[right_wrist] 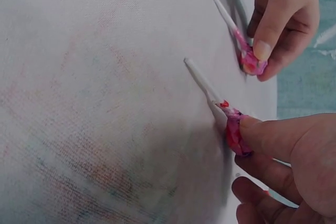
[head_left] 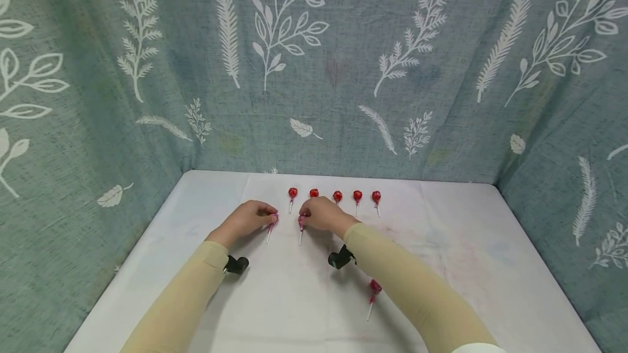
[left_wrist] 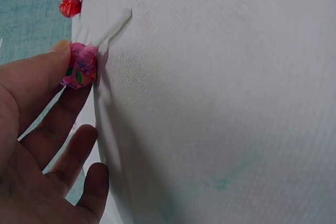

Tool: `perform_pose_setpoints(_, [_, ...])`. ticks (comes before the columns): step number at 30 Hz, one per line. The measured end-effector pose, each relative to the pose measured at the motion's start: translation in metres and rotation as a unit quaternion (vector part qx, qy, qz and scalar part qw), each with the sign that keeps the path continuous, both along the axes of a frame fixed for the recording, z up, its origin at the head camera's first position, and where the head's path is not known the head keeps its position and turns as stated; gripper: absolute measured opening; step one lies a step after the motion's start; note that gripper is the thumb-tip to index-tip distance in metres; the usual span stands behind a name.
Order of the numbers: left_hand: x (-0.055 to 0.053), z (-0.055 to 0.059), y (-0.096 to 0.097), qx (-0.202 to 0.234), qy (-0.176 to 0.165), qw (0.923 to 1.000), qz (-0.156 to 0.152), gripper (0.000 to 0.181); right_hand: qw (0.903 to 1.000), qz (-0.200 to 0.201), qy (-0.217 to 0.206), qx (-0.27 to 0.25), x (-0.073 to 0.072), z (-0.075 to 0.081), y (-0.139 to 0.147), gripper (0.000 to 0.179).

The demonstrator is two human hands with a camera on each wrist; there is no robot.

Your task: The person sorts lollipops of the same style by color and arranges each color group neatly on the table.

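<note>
Between thumb and fingertips, my left hand (head_left: 245, 219) pinches the wrapped head of a pink lollipop (head_left: 273, 219). Its white stick points toward me and lies on the cloth. In the left wrist view this lollipop (left_wrist: 82, 66) shows green marks on its wrapper. Just to the right, my right hand (head_left: 322, 214) pinches the head of a second pink lollipop (head_left: 301, 221), its stick also pointing toward me. The right wrist view shows both, the right lollipop (right_wrist: 236, 134) nearer and the left lollipop (right_wrist: 252, 62) beyond.
Behind the hands is a row of several red lollipops (head_left: 376, 197), one partly covered by the right hand. A darker pink-red lollipop (head_left: 375, 287) lies nearer me, beside the right sleeve (head_left: 407, 282). A white cloth covers the table (head_left: 471, 255); a green leaf-patterned curtain (head_left: 343, 70) surrounds it.
</note>
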State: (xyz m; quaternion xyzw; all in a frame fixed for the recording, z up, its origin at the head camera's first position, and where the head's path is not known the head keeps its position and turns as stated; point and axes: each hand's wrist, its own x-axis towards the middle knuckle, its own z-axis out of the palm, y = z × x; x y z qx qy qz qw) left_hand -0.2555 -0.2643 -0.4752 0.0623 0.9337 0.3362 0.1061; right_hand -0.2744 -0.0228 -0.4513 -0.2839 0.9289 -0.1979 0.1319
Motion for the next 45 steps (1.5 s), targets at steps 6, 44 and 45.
perform_pose_setpoints(6, [0.005, 0.001, 0.002, -0.014, 0.024, 0.9996, -0.01, 0.032, 0.9999, -0.007, -0.005, 0.012, 0.003, 0.002, -0.001, 0.029])
perform_pose_setpoints(44, [0.042, 0.034, 0.112, 0.016, 0.101, 0.9869, -0.125, 0.039, 0.989, -0.067, 0.011, -0.131, 0.092, 0.028, 0.199, 0.037])
perform_pose_setpoints(45, [0.044, 0.034, 0.118, 0.022, 0.102, 0.9855, -0.134, 0.038, 0.9883, -0.073, 0.009, -0.134, 0.095, 0.027, 0.204, 0.036])
